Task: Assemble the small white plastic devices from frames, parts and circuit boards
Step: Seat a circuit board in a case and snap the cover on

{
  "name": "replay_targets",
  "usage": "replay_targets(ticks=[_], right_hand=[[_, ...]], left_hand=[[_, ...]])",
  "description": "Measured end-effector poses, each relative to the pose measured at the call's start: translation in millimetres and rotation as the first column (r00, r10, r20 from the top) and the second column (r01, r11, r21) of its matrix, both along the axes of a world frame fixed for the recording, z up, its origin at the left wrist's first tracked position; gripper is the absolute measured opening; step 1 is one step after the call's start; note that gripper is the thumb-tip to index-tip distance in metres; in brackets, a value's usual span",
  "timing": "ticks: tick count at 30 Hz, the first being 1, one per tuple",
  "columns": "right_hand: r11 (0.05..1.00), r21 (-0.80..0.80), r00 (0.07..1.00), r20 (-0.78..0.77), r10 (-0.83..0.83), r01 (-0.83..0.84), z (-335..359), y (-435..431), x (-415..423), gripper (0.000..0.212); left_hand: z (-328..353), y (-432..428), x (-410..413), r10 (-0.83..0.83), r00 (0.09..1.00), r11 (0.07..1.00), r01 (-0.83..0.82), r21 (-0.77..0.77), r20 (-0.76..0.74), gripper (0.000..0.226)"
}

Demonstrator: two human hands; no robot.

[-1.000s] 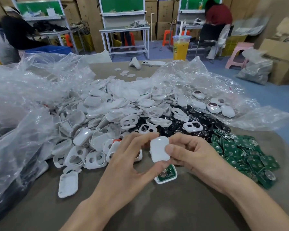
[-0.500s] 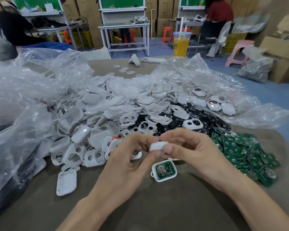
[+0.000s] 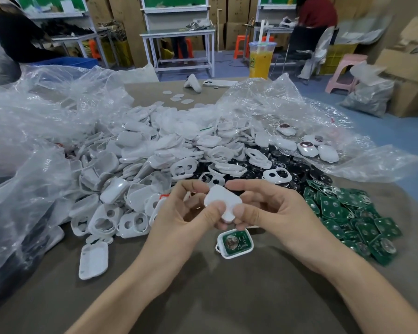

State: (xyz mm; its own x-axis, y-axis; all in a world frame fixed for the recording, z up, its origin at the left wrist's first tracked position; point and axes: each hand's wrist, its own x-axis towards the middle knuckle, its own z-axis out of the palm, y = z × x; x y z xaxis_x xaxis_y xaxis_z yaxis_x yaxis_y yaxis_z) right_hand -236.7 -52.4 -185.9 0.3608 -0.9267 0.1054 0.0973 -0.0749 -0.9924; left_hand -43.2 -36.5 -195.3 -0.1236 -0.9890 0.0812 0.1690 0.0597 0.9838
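Both hands pinch one small white rounded plastic cover (image 3: 221,200), held just above the brown table (image 3: 227,297), near centre. The left hand (image 3: 179,213) has thumb and forefinger on the cover's left edge. The right hand (image 3: 270,213) has its fingers (image 3: 241,210) clamped on the right and near edges. Just nearer on the table lies a white plastic frame with green circuit board seated inside (image 3: 234,243) (open face up).

Judgement: the cover likely closes this frame. Check which cover face is hollow, match the rounded corners, lower it square and press evenly round the rim. Uneven pressure risks a half-latched edge.
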Motion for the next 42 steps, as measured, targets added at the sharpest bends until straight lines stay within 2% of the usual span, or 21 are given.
replay_targets(ticks=[4, 10, 23, 28, 37, 40, 42], right_hand=[[0.999, 0.012, 0.995, 0.086, 0.041, -0.042, -0.9, -0.5, -0.3, 0.031], [0.997, 0.026, 0.991, 0.11, 0.074, -0.077, -4.2, -1.6, -0.4, 0.03], [0.999, -0.031, 0.995, 0.102, -0.008, 0.011, -4.8, -0.9, 1.2, 0.023], [0.999, -0.022, 0.991, 0.125, 0.051, -0.049, -4.1, -1.0, 0.5, 0.03], [0.997, -0.068, 0.997, 0.078, -0.02, 0.026, -5.1, 0.0, 1.6, 0.024], [0.996, -0.075, 0.998, 0.062, -0.033, 0.037, -6.3, 0.5, 1.0, 0.021], [0.995, -0.086, 0.997, 0.065, -0.036, 0.041, -5.6, 0.5, 2.0, 0.02]], left_hand=[[4.3, -2.4, 0.4, -0.128, 0.964, 0.978, 0.161, 0.13, -0.232, 0.034], [7.4, -4.6, 2.7, -0.197, 0.925, 0.923, 0.287, 0.257, -0.326, 0.038], [9.6, -4.8, 3.1, -0.272, 0.911, 0.876, 0.368, 0.311, -0.31, 0.022], [9.8, -5.0, 4.4, -0.257, 0.909, 0.884, 0.358, 0.299, -0.327, 0.018], [8.0, -5.1, 3.9, -0.245, 0.906, 0.863, 0.366, 0.347, -0.347, 0.029], [7.7, -5.1, 4.1, -0.26, 0.91, 0.868, 0.367, 0.335, -0.324, 0.023], [6.7, -5.3, 4.1, -0.279, 0.915, 0.881, 0.365, 0.301, -0.292, 0.028]])
